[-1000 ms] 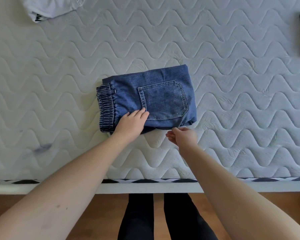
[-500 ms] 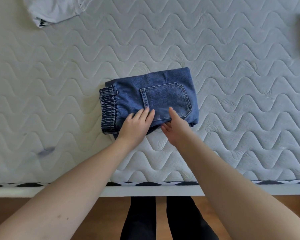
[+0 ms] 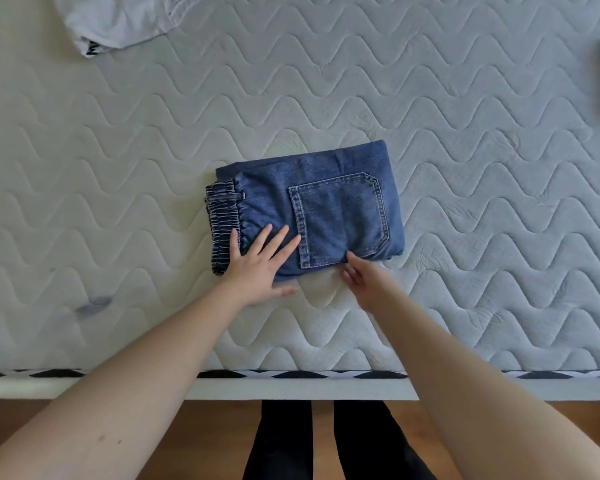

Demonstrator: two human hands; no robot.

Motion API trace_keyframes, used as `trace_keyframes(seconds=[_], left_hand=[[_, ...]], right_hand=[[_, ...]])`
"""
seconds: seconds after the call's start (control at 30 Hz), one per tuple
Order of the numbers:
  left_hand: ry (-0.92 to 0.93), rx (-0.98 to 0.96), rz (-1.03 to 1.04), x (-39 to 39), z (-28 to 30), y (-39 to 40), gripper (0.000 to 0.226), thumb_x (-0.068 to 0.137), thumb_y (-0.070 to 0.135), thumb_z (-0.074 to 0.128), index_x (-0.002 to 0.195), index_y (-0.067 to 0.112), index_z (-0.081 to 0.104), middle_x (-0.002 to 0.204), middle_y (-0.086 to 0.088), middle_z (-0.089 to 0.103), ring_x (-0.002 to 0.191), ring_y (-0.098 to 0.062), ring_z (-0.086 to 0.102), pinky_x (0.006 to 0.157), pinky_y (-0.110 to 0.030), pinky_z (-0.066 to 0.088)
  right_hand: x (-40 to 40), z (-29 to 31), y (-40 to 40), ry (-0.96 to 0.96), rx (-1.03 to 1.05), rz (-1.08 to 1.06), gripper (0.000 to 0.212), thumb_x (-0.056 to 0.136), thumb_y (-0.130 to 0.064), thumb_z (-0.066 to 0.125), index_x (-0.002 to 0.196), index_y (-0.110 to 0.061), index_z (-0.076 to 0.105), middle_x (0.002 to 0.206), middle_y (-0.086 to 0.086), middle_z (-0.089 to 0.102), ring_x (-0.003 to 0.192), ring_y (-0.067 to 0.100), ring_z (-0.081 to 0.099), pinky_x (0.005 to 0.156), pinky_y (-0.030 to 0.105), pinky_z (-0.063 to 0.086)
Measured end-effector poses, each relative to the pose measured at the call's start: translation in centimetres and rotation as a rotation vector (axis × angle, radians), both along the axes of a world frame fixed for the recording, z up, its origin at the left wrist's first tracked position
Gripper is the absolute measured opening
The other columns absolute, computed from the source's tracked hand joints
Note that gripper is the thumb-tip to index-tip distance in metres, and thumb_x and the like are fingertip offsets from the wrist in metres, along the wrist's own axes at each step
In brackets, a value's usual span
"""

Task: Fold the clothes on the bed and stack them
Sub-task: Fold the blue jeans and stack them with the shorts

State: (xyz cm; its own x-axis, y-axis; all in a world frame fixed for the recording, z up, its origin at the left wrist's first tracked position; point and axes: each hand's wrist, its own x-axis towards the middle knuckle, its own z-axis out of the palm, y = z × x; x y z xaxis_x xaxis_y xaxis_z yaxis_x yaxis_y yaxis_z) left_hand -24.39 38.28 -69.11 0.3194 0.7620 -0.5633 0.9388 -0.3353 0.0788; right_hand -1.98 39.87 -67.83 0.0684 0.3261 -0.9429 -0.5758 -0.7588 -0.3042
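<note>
The folded jeans (image 3: 326,209) are matt blue denim with an elastic-gathered waistband (image 3: 220,226). The mattress (image 3: 465,150) is quilted white cloth; the floor (image 3: 499,417) is smooth wood.

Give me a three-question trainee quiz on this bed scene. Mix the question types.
1. True or false: the folded jeans lie with a pocket facing up.
2. Which hand lies flat on the jeans near the elastic waistband? A) left hand B) right hand
3. Fill in: the white garment lies at the far ____ of the mattress.

Key: 1 true; 2 A; 3 left.
</note>
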Motion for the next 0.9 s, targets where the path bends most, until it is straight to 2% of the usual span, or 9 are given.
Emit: trace_keyframes(seconds=[0.07,0.13,0.2,0.3,0.37,0.5,0.67,0.8,0.9], left_hand=[[-0.180,-0.046,0.162,-1.0,0.9,1.5,0.086,0.078,0.085,-0.001,0.152,0.043,0.007,0.163,0.012,-0.005,0.149,-0.013,-0.002,0.113,-0.063,0.001],[-0.324,0.241,0.389,-2.3,1.6,2.4,0.070,0.091,0.070,0.021,0.149,0.032,0.032,0.161,-0.001,0.017,0.147,-0.021,0.019,0.112,-0.054,0.022],[-0.337,0.429,0.722,-3.9,1.7,3.0,0.068,0.092,0.048,0.052,0.151,0.022,0.029,0.158,-0.012,0.023,0.144,-0.029,0.025,0.109,-0.049,0.030],[-0.616,0.085,1.467,-5.9,0.4,4.0,0.088,0.083,0.049,0.070,0.151,0.018,0.024,0.150,-0.013,0.038,0.131,-0.031,0.045,0.105,-0.048,0.043],[-0.889,-0.136,1.750,-6.7,0.1,4.5,0.081,0.074,0.057,0.076,0.137,0.016,0.046,0.134,-0.012,0.058,0.108,-0.030,0.064,0.084,-0.049,0.056],[-1.051,-0.155,1.711,-6.1,1.0,5.0,0.030,0.090,0.042,0.065,0.111,0.021,0.063,0.108,-0.008,0.071,0.091,-0.029,0.070,0.079,-0.050,0.057],[-1.323,-0.132,1.635,-3.9,2.1,6.4,0.009,0.099,0.029,0.053,0.105,0.023,0.058,0.107,-0.006,0.068,0.090,-0.023,0.069,0.076,-0.045,0.058],[-0.960,0.069,1.599,-3.5,0.8,7.6,0.012,0.097,0.036,0.055,0.098,0.024,0.058,0.101,-0.005,0.065,0.097,-0.031,0.067,0.081,-0.048,0.058],[-0.663,0.128,1.506,-3.5,-0.1,7.3,0.028,0.099,0.039,0.048,0.108,0.016,0.060,0.102,-0.008,0.065,0.094,-0.032,0.063,0.086,-0.047,0.054]], right_hand=[[1.1,0.3,0.8,-0.045,-0.040,0.063,0.035,0.089,-0.003,0.067,0.123,-0.003,0.058,0.103,0.006,0.067,0.083,0.012,0.065,0.071,0.022,0.058],[2.1,0.8,1.2,-0.059,-0.054,0.119,0.031,0.092,-0.011,0.066,0.121,-0.005,0.056,0.110,0.011,0.066,0.086,0.016,0.066,0.077,0.027,0.058],[3.0,1.4,1.7,-0.033,-0.055,0.130,0.047,0.092,-0.029,0.068,0.128,-0.007,0.049,0.121,0.016,0.062,0.091,0.022,0.068,0.077,0.032,0.060],[4.0,1.3,2.9,-0.110,-0.099,0.093,0.062,0.085,-0.051,0.069,0.123,-0.009,0.043,0.114,0.017,0.062,0.085,0.025,0.071,0.072,0.035,0.061],[4.3,0.9,3.5,-0.210,-0.124,0.090,0.061,0.085,-0.050,0.071,0.121,-0.006,0.049,0.104,0.013,0.067,0.074,0.021,0.073,0.066,0.032,0.061],[5.1,0.1,3.4,-0.171,-0.035,-0.054,0.040,0.091,-0.036,0.068,0.120,-0.012,0.055,0.102,0.003,0.067,0.081,0.014,0.069,0.071,0.029,0.060],[6.5,0.1,2.2,0.069,0.122,-0.389,0.015,0.102,-0.024,0.051,0.103,-0.013,0.060,0.092,0.002,0.075,0.076,0.014,0.072,0.066,0.029,0.061],[7.8,-1.1,1.9,-0.218,0.121,0.012,0.036,0.102,-0.027,0.052,0.122,0.003,0.055,0.090,0.005,0.071,0.075,0.013,0.071,0.077,0.027,0.060],[9.1,-1.7,1.9,-0.503,0.032,0.358,0.034,0.092,-0.041,0.064,0.088,-0.007,0.064,0.084,0.011,0.069,0.078,0.026,0.068,0.080,0.036,0.060]])
